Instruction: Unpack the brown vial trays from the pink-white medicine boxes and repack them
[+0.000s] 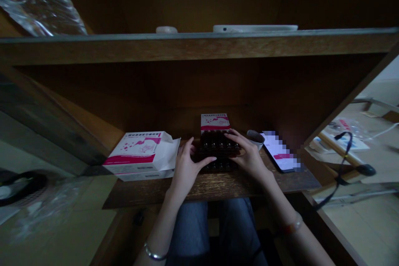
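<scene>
Dark, shiny brown vials [220, 144] are packed in rows between my hands on the wooden shelf. A lower row of dark vials [220, 165] shows just in front of them. My left hand [186, 163] grips the vial pack's left side, its thumb stretched over the front. On the right side my right hand [249, 157] grips the pack, fingers over its top edge. A pink-and-white carton [215, 122] stands right behind the vials. Left of my left hand lies a larger pink-and-white carton [140, 149], its end flap open towards me.
A phone [279, 151] with a lit screen lies right of my right hand, beside a grey rolled object [255, 138]. An upper shelf [199, 48] crosses above, carrying a white flat device [255, 28]. A dark cable [341, 166] hangs at the right.
</scene>
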The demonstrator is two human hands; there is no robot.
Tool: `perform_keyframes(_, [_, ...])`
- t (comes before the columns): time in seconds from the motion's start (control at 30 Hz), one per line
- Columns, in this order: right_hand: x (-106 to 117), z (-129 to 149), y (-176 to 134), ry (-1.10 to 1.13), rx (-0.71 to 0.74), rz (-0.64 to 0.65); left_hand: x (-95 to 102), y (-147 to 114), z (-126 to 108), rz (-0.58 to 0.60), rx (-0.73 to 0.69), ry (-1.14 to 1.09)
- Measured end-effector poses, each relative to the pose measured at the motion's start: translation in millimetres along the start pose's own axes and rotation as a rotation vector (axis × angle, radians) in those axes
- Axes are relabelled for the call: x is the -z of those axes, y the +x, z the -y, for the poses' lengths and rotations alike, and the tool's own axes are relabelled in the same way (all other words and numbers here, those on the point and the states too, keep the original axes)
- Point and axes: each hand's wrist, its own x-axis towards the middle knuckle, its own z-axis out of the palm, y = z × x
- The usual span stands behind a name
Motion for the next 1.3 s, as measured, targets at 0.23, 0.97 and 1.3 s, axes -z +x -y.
perform_keyframes(0.23, [6, 28, 5, -0.041, 0.188, -0.174, 23.8, 0, -45, 0.419, 0.027, -0.624])
perform_keyframes(0.97, [10, 30, -1, 0.562, -0.317, 0.010, 3.5, 15, -28, 0.273, -0.018, -0.586])
perform_keyframes(1.3, [-2, 16, -11, 0.552, -0.338, 0.067, -2.3, 13, -3, 0.325, -0.061, -0.297])
